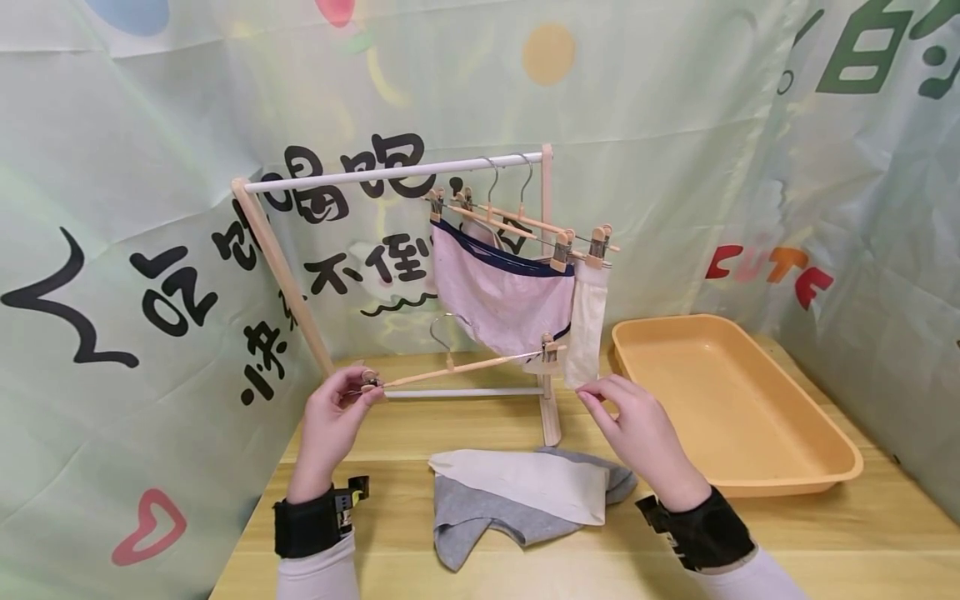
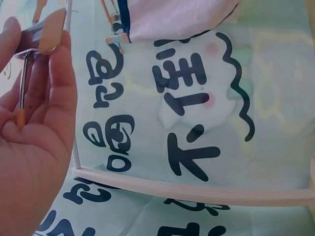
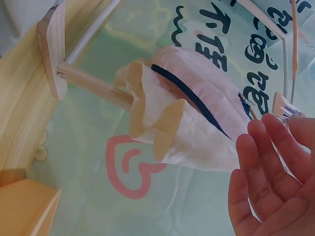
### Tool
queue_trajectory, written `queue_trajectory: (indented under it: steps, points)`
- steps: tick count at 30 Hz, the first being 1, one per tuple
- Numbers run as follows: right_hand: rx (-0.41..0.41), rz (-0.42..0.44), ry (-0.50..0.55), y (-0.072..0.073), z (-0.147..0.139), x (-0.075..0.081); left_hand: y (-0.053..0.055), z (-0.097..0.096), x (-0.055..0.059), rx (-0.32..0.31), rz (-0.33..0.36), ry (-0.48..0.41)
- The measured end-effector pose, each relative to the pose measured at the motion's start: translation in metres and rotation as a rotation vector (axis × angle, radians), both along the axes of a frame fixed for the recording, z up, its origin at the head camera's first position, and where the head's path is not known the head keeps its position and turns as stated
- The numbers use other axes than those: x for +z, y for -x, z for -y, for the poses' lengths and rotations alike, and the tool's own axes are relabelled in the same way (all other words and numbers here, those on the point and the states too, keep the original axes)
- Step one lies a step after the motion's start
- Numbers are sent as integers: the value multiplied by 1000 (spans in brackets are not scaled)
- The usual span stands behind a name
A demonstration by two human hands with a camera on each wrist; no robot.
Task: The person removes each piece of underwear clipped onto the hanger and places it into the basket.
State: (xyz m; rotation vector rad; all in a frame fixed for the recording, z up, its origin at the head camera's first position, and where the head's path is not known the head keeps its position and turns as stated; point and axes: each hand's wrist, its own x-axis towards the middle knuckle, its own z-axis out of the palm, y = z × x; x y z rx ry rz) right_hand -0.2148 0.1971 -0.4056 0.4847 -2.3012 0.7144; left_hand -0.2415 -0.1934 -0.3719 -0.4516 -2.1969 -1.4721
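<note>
Holding hanger point(image 1: 480, 365): level's safer imo
Left hand point(image 1: 333, 418): pinching left clip point(image 2: 52, 32)
Right hand point(image 1: 639, 427): fingers together near right clip point(image 1: 550, 352)

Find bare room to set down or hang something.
The orange tray is bare inside; so is the wooden tabletop this side of the gray garment, between the sleeves. The left part of the white top rail is free; its right end is crowded with clip hangers, pink briefs and a white garment.
</note>
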Motion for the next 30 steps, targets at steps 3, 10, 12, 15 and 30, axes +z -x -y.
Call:
queue_trajectory:
  steps: [3,10,12,15,30]
  points:
    - [3,-4,-3,1,0,-1,2,2,-2,16,-42,-33]
    - [11,-4,-9,2,0,-2,4,4,-2,81,-94,-118]
    - [10,-1,-9,2,0,-2,3,5,0,110,-90,-142]
    - [10,-1,-9,2,0,-3,1,6,3,152,-84,-164]
    - [18,-5,-9,4,0,-5,-14,6,22,435,-157,-103]
